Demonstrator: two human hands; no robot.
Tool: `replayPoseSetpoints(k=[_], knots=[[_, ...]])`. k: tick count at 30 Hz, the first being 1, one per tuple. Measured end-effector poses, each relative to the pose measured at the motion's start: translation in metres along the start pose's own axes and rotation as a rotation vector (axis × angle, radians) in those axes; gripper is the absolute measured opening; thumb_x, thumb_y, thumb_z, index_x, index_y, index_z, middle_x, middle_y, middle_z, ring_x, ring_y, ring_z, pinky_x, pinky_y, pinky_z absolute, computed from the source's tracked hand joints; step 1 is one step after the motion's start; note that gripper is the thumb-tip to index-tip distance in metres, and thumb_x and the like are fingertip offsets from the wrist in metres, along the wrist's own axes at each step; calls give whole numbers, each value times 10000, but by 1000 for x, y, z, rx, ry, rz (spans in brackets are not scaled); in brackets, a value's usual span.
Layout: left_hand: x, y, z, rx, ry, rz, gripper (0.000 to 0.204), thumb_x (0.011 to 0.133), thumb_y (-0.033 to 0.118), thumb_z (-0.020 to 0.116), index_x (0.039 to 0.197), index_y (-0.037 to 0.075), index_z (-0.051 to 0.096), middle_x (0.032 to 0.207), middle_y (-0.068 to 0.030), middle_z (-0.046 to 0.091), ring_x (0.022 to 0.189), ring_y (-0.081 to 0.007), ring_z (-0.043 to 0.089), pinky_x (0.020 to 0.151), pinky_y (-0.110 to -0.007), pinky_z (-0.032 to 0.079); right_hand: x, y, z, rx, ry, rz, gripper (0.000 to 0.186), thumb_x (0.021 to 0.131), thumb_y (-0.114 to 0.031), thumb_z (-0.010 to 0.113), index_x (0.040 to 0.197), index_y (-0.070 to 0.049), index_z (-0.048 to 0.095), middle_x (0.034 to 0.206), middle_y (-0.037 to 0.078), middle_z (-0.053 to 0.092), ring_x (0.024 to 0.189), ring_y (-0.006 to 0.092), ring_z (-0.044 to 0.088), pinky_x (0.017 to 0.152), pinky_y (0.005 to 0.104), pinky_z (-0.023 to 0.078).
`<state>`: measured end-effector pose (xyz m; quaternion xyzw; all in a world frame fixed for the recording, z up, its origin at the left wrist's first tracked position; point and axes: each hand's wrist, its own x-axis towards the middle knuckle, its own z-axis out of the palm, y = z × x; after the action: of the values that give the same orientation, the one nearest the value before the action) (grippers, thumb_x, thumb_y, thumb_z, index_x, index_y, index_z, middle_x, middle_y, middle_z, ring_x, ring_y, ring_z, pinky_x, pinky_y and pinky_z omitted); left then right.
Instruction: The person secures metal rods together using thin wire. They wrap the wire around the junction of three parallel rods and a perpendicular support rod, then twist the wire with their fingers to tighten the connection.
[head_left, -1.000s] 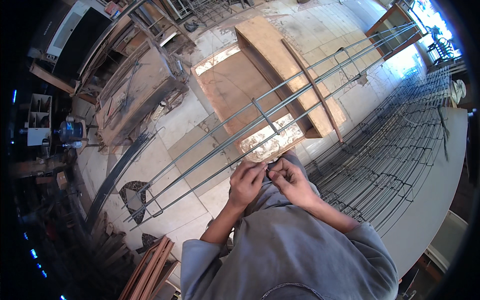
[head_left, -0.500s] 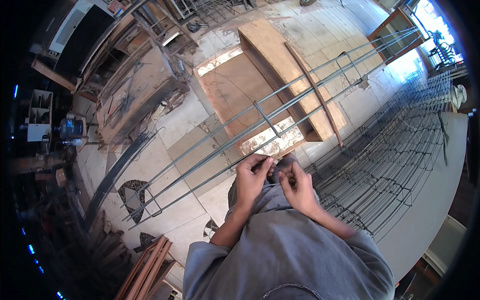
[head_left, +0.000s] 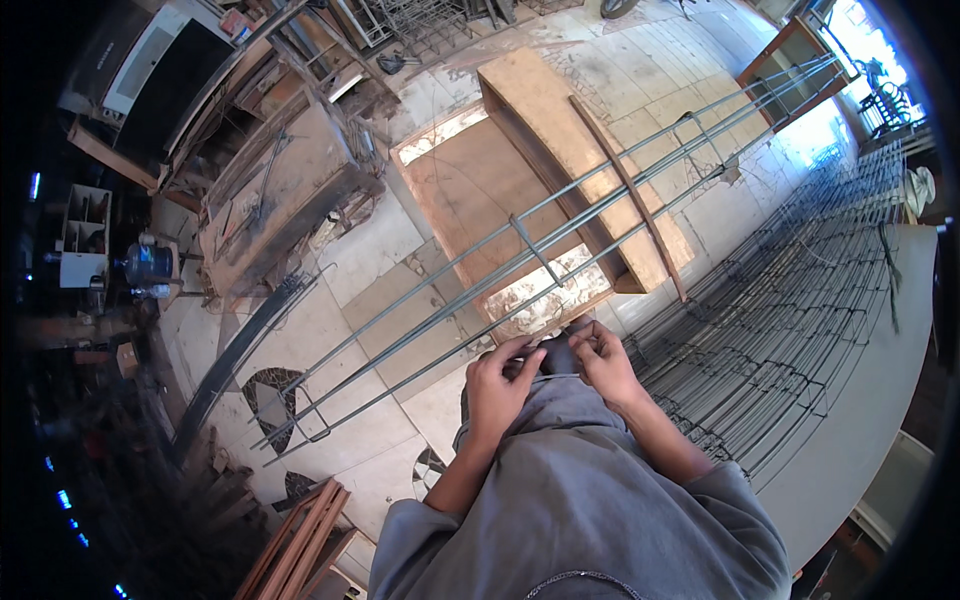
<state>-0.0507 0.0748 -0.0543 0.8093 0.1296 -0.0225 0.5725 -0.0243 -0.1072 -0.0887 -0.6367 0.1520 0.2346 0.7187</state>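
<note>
My left hand point(head_left: 500, 383) is held in front of my waist, thumb and fingers drawn together in a pinch. Close to its right, my right hand point(head_left: 604, 365) is also pinched, with a small gap between the two. Whatever the fingertips hold, if anything, is too small to make out. Just beyond the hands, a long cage of thin steel rods point(head_left: 590, 212) joined by rectangular stirrups runs diagonally from lower left to upper right. It lies across a pale wooden box-like stand point(head_left: 540, 110), and a rusty bar point(head_left: 625, 180) crosses the stand under the rods.
Stacked steel rod cages point(head_left: 760, 350) fill the right side. A bundle of dark rods point(head_left: 228, 362) lies on the tiled floor at left, near a cluttered wooden bench point(head_left: 280, 215). Reddish wooden pieces point(head_left: 300, 540) stand at lower left, and a blue water jug point(head_left: 148, 262) is farther left.
My right hand has risen slightly and turned, moving a little away from the left. My left hand has lowered slightly. The view has shifted a little; the steel cage stays put.
</note>
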Motion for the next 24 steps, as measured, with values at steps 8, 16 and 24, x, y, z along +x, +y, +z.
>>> replayPoseSetpoints(k=[8,16,24], knots=[[27,23,-26,298,57,301,239,917,188,711,1084,18,701,1024,-140,711,1015,-335,653,909,-433,490,48,17,8,-428,36,-130,128,921,-77,627,976,38,626,846,137,708,784,220,697,718,329,534],[64,5,-2,538,-167,350,304,947,219,664,1162,3,665,1110,-191,706,1018,-390,665,883,-473,520,26,-27,16,-649,208,-407,93,901,-11,620,945,45,561,766,264,669,746,432,700,632,464,531],[89,1,13,360,-184,356,248,938,191,671,1084,-1,726,985,-204,730,892,-398,698,788,-447,545,27,-24,20,-623,262,-508,90,929,-22,603,950,48,552,762,251,668,672,406,685,584,426,505]])
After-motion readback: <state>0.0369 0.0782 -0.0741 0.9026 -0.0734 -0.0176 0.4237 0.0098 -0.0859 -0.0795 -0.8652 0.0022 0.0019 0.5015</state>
